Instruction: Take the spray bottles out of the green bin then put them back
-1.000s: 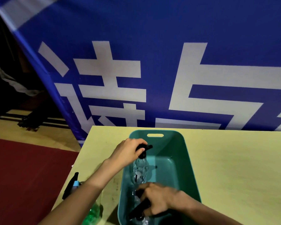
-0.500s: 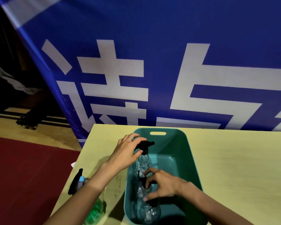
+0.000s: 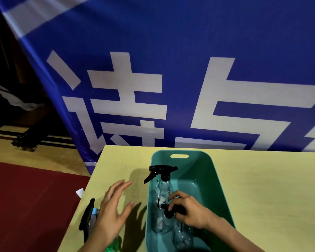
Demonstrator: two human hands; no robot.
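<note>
- Yellow surface (image 3: 262, 188) carries the green bin (image 3: 215, 188), where a clear spray bottle (image 3: 162, 193) stands upright against the left wall, black trigger head above the rim.
- Right hand (image 3: 191, 210) grips the black head of a second clear bottle (image 3: 182, 235) just beside it.
- Left hand (image 3: 111, 213), clasping the upright bottle's head half a second ago, now hovers outside the bin, fingers spread, holding nothing.
- Green bottle (image 3: 113, 246) below it is mostly hidden and cut off.
- Blue banner (image 3: 171, 51) fills the background.
</note>
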